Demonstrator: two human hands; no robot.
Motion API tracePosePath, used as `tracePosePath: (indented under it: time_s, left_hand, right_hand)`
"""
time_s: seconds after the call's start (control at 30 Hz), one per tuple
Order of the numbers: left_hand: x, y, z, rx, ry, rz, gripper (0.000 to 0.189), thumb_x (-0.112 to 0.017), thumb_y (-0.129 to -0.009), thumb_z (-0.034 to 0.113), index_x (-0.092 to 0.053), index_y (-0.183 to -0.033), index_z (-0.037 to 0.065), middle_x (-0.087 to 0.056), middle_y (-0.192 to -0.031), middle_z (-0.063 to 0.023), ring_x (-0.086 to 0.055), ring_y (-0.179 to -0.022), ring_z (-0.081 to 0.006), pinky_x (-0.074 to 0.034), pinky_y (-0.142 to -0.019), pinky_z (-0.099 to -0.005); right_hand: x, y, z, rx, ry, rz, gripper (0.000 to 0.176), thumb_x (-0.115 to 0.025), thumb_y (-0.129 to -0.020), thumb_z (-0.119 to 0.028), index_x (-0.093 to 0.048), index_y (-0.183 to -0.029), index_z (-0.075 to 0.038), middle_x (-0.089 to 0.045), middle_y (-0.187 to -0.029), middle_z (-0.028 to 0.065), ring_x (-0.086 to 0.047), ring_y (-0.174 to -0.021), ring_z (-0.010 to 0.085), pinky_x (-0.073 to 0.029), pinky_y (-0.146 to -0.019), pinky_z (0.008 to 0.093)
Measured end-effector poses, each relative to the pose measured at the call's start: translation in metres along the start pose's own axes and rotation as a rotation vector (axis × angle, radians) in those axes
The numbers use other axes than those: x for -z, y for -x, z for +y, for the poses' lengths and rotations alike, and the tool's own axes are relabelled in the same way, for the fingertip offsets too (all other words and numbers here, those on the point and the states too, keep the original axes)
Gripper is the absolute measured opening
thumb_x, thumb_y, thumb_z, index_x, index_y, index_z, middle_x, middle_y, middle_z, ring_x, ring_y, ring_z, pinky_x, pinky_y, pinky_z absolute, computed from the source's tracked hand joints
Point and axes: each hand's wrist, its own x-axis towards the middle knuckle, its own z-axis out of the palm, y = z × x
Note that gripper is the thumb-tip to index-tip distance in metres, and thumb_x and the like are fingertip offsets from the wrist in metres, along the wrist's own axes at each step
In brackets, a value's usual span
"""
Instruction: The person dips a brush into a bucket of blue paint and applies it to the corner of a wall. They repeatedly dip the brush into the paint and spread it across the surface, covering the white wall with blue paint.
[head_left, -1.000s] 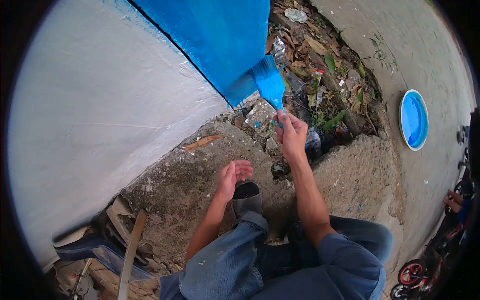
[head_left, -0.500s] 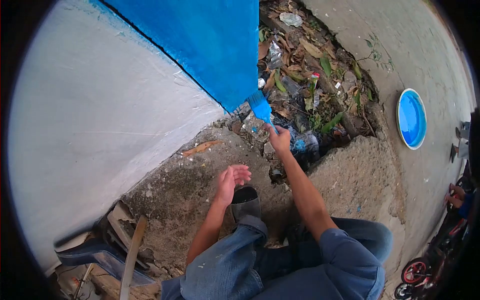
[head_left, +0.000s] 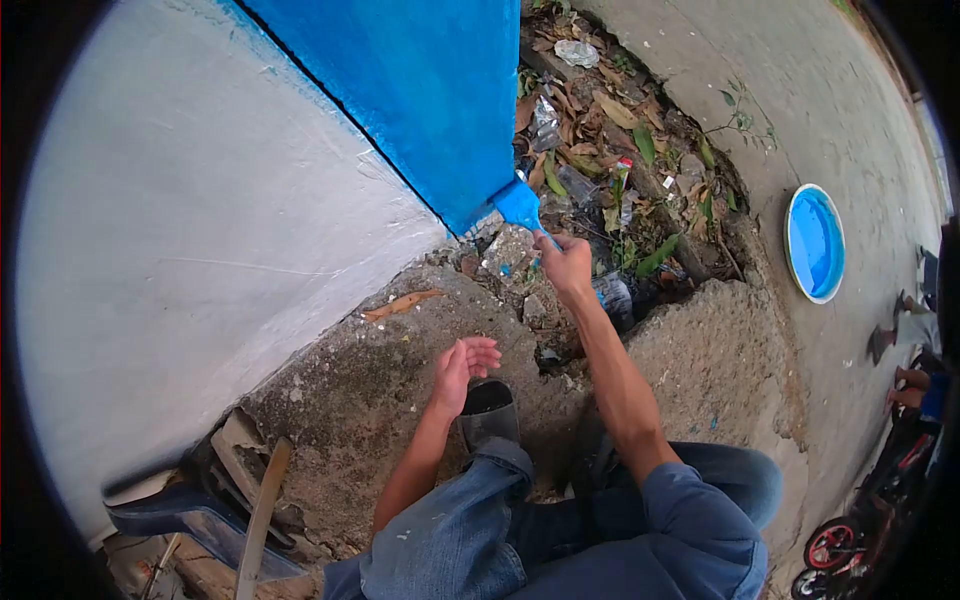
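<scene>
A blue paintbrush [head_left: 519, 205] is held by its handle in my right hand [head_left: 567, 265], its bristles against the lower corner of the blue-painted wall [head_left: 430, 110]. My left hand [head_left: 467, 372] hangs above my shoe with its fingers apart from the thumb and nothing in it. Left of a dark line, the wall's white face [head_left: 200, 220] meets the rough concrete ground. A round basin of blue paint [head_left: 815, 243] rests on the pavement at the right.
Dry leaves and litter [head_left: 610, 130] fill a broken gap beside the wall. A dark plastic object [head_left: 190, 515] and a wooden strip [head_left: 263, 515] lie at the lower left. At the right edge are people's legs [head_left: 910, 325] and a motorcycle [head_left: 835, 543].
The brush has tilted and its bristles have moved left onto the wall's edge. My right hand has shifted slightly up and right. The view has moved a little.
</scene>
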Motion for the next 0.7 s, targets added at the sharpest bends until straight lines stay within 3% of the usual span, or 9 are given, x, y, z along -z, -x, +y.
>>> tracePosePath:
  time_s: [0.03, 0.07, 0.1, 0.17, 0.37, 0.43, 0.57, 0.7]
  left_hand:
    - [0.000, -0.001, -0.001, 0.000, 0.004, -0.001, 0.057, -0.034, -0.094, 0.050, -0.056, -0.107, -0.001, -0.064, -0.093, -0.0097, -0.061, -0.081, -0.0154, -0.043, -0.067, -0.0252]
    - [0.000, -0.001, -0.002, 0.002, 0.002, 0.002, 0.057, -0.034, -0.093, 0.050, -0.056, -0.107, -0.001, -0.064, -0.093, -0.0098, -0.061, -0.081, -0.0156, -0.043, -0.067, -0.0253]
    - [0.000, 0.000, -0.003, 0.005, -0.001, 0.008, 0.058, -0.035, -0.093, 0.051, -0.056, -0.107, -0.001, -0.064, -0.093, -0.0099, -0.061, -0.081, -0.0158, -0.043, -0.067, -0.0253]
    - [-0.001, -0.002, -0.003, 0.009, 0.006, 0.005, 0.058, -0.035, -0.093, 0.051, -0.056, -0.107, -0.001, -0.064, -0.094, -0.0099, -0.061, -0.081, -0.0160, -0.043, -0.067, -0.0255]
    - [-0.002, -0.007, 0.000, -0.014, 0.027, -0.010, 0.057, -0.036, -0.093, 0.050, -0.056, -0.108, -0.001, -0.064, -0.094, -0.0103, -0.061, -0.081, -0.0166, -0.043, -0.066, -0.0260]
    - [-0.001, -0.008, 0.003, -0.025, 0.031, -0.014, 0.057, -0.036, -0.093, 0.050, -0.056, -0.108, -0.001, -0.064, -0.094, -0.0104, -0.061, -0.081, -0.0167, -0.043, -0.066, -0.0261]
    - [-0.001, -0.003, 0.005, -0.021, 0.006, 0.017, 0.060, -0.032, -0.093, 0.053, -0.056, -0.109, 0.000, -0.064, -0.094, -0.0093, -0.060, -0.082, -0.0165, -0.042, -0.069, -0.0266]
    - [-0.001, -0.001, 0.007, -0.030, -0.039, 0.013, 0.064, -0.027, -0.093, 0.056, -0.055, -0.108, 0.000, -0.063, -0.094, -0.0085, -0.059, -0.082, -0.0164, -0.041, -0.071, -0.0268]
  right_hand:
    - [0.004, 0.001, -0.001, 0.013, -0.055, -0.030, 0.030, -0.065, -0.081, -0.030, -0.070, -0.079, -0.001, -0.062, -0.059, 0.0065, -0.055, -0.052, 0.0118, -0.044, -0.053, 0.0289]
    - [0.014, 0.014, -0.025, -0.027, -0.170, -0.072, 0.028, -0.063, -0.083, -0.026, -0.068, -0.078, 0.001, -0.056, -0.055, 0.0012, -0.047, -0.049, 0.0070, -0.036, -0.046, 0.0251]
    - [0.022, 0.023, -0.037, -0.031, -0.166, -0.074, 0.028, -0.063, -0.083, -0.026, -0.068, -0.078, 0.001, -0.056, -0.055, 0.0012, -0.047, -0.049, 0.0070, -0.036, -0.046, 0.0251]
    - [0.033, 0.034, -0.053, 0.003, -0.475, -0.176, 0.027, -0.061, -0.087, -0.024, -0.064, -0.080, 0.002, -0.047, -0.056, -0.0043, -0.036, -0.045, 0.0020, -0.023, -0.039, 0.0199]
    - [0.047, 0.063, -0.080, 0.082, -0.644, -0.152, 0.026, -0.059, -0.088, -0.021, -0.061, -0.081, 0.005, -0.044, -0.057, -0.0058, -0.035, -0.044, 0.0012, -0.021, -0.039, 0.0187]
    - [0.039, 0.070, -0.082, 0.248, -0.768, -0.139, 0.026, -0.059, -0.088, -0.022, -0.062, -0.083, 0.003, -0.045, -0.057, -0.0063, -0.036, -0.045, 0.0008, -0.022, -0.040, 0.0181]
    - [0.013, 0.063, -0.063, 0.304, -0.450, -0.130, 0.024, -0.061, -0.087, -0.021, -0.063, -0.079, 0.001, -0.044, -0.054, -0.0064, -0.036, -0.050, 0.0019, -0.027, -0.044, 0.0212]
    - [-0.026, 0.040, 0.024, 0.191, -0.251, -0.096, 0.031, -0.063, -0.085, -0.027, -0.063, -0.072, 0.002, -0.046, -0.052, -0.0030, -0.039, -0.050, 0.0058, -0.032, -0.045, 0.0265]
